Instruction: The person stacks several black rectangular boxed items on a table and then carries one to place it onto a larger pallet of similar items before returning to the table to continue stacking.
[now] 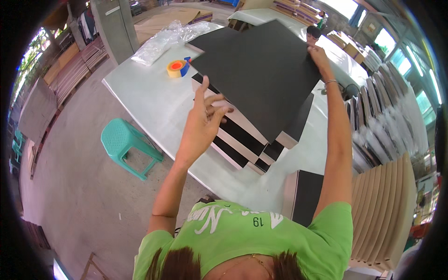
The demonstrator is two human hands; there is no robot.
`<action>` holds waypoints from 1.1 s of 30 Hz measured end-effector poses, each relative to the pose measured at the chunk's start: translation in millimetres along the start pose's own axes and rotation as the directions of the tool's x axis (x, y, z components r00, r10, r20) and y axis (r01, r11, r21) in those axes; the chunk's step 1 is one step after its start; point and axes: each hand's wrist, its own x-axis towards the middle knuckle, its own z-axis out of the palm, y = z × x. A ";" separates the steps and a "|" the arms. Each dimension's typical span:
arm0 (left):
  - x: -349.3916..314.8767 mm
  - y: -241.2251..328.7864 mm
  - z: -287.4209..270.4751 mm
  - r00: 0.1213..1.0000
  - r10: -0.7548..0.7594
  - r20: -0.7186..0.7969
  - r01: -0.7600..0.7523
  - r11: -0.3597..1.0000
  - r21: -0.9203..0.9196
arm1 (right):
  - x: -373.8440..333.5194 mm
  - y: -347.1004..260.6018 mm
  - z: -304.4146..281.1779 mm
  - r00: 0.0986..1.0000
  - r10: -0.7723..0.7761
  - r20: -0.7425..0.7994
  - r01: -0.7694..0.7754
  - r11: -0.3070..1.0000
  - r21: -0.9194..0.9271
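A large flat black panel [268,70] lies on top of a stack of boxes [240,133] with black and whitish bands along their sides. My right hand [319,60] is closed on the panel's far right edge, the arm stretched out. Beside the near left edge is my left hand [206,113], its fingers spread and nothing held in it. Whether its fingertips touch the stack I cannot tell. Another dark panel [217,44] shows from under the top one at the far left.
The pale table [135,88] carries a yellow tape roll in a blue dispenser [177,69], crumpled see-through plastic [170,39] and a black-topped box [308,196]. A green stool [126,140] stands at left. Wrapped panels [382,116] and brown boards [385,210] line the right. Another person [313,32] is beyond.
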 end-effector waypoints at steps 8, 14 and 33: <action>-6.7 -21.7 9.2 0.993 -0.118 -0.019 0.113 0.979 -0.171 | 23.0 58.2 71.2 0.986 0.055 0.157 -0.038 0.993 -0.109; 4.5 -22.0 10.5 0.990 -0.135 -0.040 0.125 0.972 -0.199 | 17.3 42.9 72.6 0.978 0.196 0.067 -0.179 0.962 -0.207; -2.1 -26.4 19.2 0.987 -0.158 -0.016 0.152 0.968 -0.201 | -15.9 1.8 78.6 0.991 -0.014 -0.134 -0.053 0.872 -0.487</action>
